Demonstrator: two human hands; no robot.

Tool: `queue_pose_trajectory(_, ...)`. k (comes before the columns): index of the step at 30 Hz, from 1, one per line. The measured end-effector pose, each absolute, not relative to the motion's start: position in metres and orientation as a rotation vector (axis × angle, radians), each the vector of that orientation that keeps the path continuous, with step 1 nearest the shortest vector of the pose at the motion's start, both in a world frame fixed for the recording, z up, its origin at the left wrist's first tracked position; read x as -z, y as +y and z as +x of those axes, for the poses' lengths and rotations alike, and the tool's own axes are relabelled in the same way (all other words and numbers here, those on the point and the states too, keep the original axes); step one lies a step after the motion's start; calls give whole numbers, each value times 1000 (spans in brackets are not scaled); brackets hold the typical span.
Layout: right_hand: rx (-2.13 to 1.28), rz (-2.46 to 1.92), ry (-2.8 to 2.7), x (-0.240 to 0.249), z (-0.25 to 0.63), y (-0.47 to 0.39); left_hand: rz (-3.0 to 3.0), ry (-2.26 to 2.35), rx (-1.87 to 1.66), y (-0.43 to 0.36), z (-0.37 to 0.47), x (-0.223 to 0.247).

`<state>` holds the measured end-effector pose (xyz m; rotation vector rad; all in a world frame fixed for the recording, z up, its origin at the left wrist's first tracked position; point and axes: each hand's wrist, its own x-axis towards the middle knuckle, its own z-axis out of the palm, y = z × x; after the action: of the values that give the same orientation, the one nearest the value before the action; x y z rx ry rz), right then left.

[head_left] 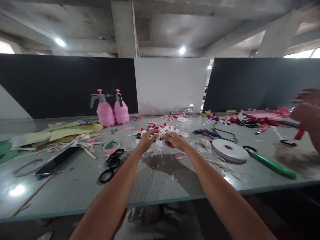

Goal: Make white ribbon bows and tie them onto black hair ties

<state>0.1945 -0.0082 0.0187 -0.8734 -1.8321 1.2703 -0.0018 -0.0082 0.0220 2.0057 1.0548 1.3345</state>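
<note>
Both hands meet over the middle of the table, close to a pile of short white and red ribbon pieces (166, 128). My left hand (147, 140) has its fingers bent in a pinch at a small white ribbon strip (159, 143). From the other side, my right hand (174, 140) is closed, thumb and forefinger pressed on the same strip. The fingertips partly hide it. Right of my hands lie a blue glue gun (205, 132) with a black cord and a wide roll of white ribbon (230, 150).
Two pink spray bottles (105, 113) stand at the back left. Black rings (112, 163), a phone (58, 160) and yellow sheets (67, 132) lie left. A green-wrapped object (272, 164) is at right. Another person's blurred hand (303, 113) holds red ribbon at far right.
</note>
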Motion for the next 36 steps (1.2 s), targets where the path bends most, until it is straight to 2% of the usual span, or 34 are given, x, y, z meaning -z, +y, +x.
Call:
queue_pose_trajectory(3,-1251,-856,-1819,-18,193,-7,1998,1024,-1203,-9,3,-19)
queue_pose_trajectory(11,-1128,-907,-1822,-21,194,-9,1868,989,-1146,-6,9,-11)
queue_pose_trajectory(21,-1346,-826,-1685,-27,195,-14,1713,953,-952,-19,7,-26)
queue_pose_trajectory(26,-1393,-823,-1666,-28,194,-14,1539,810,-992,-25,7,-32)
queue_pose_trajectory(29,-1192,-908,-1771,-28,192,-12,1565,843,-1073,-22,9,-30)
queue_pose_trajectory(34,-246,-1050,-1593,-30,194,-12,1698,1023,-1350,-6,5,-18)
queue_pose_trajectory(36,-233,-1104,-1532,-28,191,-14,1696,1064,-1406,-1,4,-13)
